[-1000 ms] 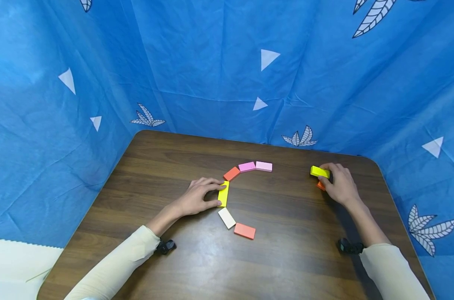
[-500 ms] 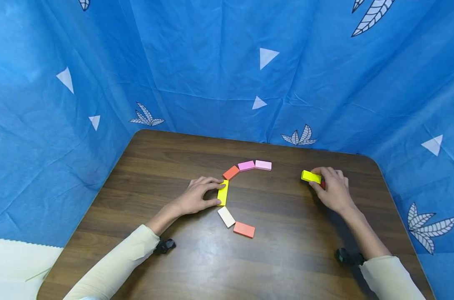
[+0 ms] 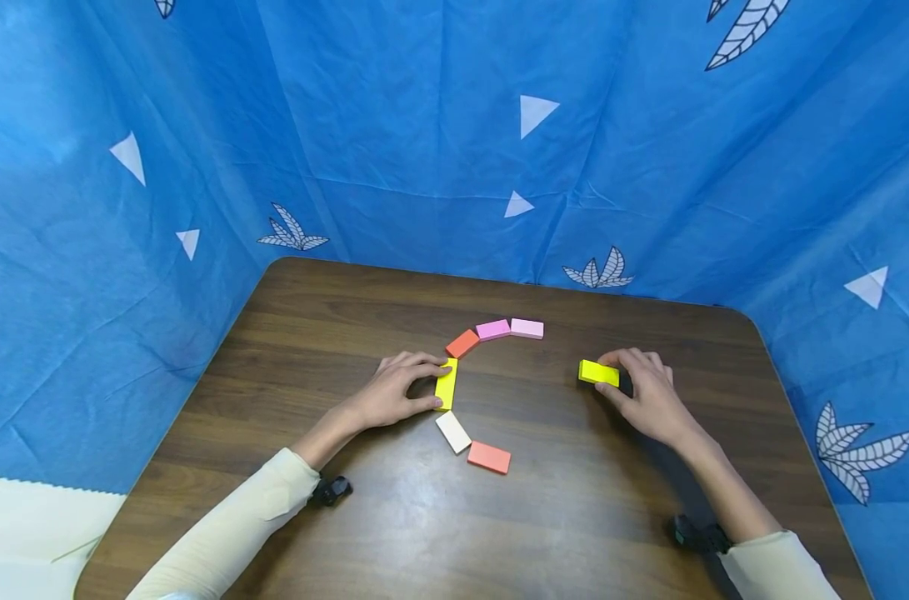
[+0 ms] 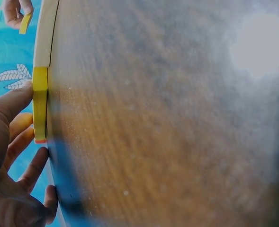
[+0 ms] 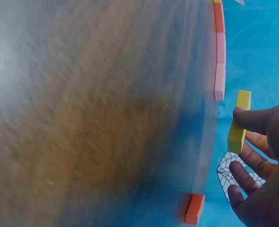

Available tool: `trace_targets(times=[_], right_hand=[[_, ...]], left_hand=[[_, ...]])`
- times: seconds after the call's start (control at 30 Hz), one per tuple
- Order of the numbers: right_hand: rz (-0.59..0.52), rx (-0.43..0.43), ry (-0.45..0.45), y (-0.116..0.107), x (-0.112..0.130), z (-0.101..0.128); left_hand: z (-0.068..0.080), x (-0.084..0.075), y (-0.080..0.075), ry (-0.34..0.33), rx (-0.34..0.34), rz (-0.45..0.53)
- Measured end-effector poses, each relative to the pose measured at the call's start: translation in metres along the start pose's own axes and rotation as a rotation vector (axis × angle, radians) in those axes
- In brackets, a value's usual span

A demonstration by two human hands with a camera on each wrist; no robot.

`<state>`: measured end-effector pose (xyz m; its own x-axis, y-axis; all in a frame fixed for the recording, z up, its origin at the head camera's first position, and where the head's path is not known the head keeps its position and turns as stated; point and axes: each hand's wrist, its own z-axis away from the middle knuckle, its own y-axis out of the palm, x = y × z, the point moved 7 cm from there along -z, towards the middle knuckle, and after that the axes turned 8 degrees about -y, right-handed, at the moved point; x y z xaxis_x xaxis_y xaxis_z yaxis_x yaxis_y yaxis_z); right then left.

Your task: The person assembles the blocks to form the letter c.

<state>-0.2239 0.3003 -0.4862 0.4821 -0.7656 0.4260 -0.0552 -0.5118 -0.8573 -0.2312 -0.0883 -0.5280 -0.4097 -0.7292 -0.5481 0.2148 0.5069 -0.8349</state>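
From the head view we see our left hand lying on the brown table, its thumb and fingers pinching the long edges of a yellow block that lies flat near the table's middle. This block is one link in a curved row: beyond it come an orange block, then two pink blocks at the far end; nearer to us lie a cream block and another orange block.

To the right, well apart from the row, our right hand grips a second yellow block between thumb and curled fingers. From the head view alone we cannot tell whether this block is touching the table.

The right wrist view settles that: the second yellow block is held clear of the tabletop, pinched between thumb and fingers. It also shows a lone orange block lying on the table beside the hand, which the head view hides behind the hand. The pink blocks appear as a thin strip further along.

The left wrist view shows the first yellow block edge-on, flat on the table, with the thumb pressed on its side; the other hand with its block shows small in the far corner.
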Motion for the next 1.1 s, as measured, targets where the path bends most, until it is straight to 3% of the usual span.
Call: trace_targets(times=[0.7, 1.1], right_hand=[[-0.07, 0.206, -0.055, 0.047, 0.048, 0.032], [-0.075, 0.316, -0.1, 0.058, 0.076, 0.041]], left_hand=[[0.001, 0.001, 0.001, -0.013, 0.014, 0.011], [0.001, -0.001, -0.002, 0.001, 0.008, 0.005]])
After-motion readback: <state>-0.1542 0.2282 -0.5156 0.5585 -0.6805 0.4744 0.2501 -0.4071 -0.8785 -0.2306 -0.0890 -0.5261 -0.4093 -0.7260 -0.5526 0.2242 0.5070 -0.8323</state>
